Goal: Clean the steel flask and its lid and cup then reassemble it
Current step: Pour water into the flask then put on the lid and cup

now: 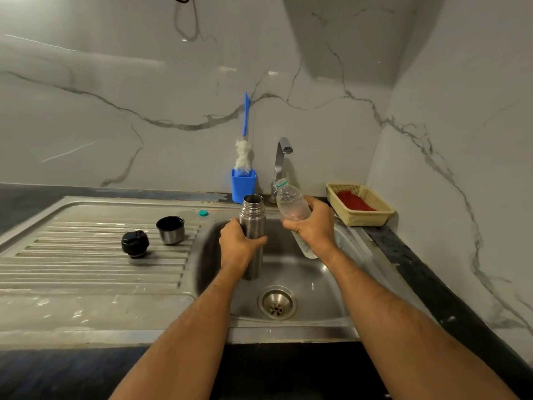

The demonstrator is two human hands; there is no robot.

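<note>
Standing upright over the sink basin (pixel 323 287), the open steel flask (pixel 253 223) is gripped by the left hand (pixel 238 245), fingers curled round it. The right hand (pixel 313 226) clasps a tilted plastic bottle (pixel 290 202). Lid (pixel 135 243) and cup (pixel 170 229) sit on the drainboard (pixel 86 269).

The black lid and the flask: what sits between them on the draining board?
In the head view, the steel cup stands upright between the black lid and the flask gripped by the left hand.
</note>
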